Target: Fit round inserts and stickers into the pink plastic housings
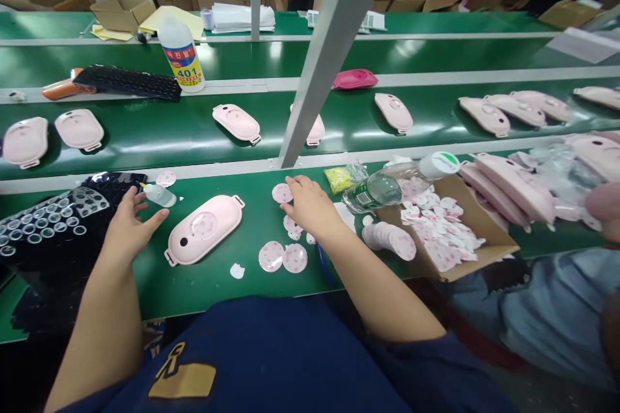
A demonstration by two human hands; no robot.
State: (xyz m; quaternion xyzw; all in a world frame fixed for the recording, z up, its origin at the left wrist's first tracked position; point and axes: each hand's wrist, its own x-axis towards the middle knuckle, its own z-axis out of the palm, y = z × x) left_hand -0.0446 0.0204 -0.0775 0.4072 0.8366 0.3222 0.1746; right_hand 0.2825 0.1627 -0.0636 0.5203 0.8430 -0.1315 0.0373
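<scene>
My left hand (128, 222) is open, thumb and fingers apart, beside a small dropper bottle (161, 195) with a yellowish tip that lies on its side. My right hand (312, 205) has thumb and fingertips at the edge of a round pink-patterned disc (281, 193); its palm covers the disc's right edge. Between the hands, a pale pink oval case (204, 230) lies at a slant, with a round patterned disc (204, 224) in its middle. Nearer me are two more round discs (271, 256) side by side and a small white cutout (237, 271).
A cardboard box (489, 251) of cutouts stands right, beside a row of discs (390, 240) and a lying clear bottle (372, 190). Black sheets with rings (48, 226) lie left. A metal post (314, 64) rises ahead; pink cases (236, 123) rest on the green belt behind. A person's sleeve (557, 310) is at right.
</scene>
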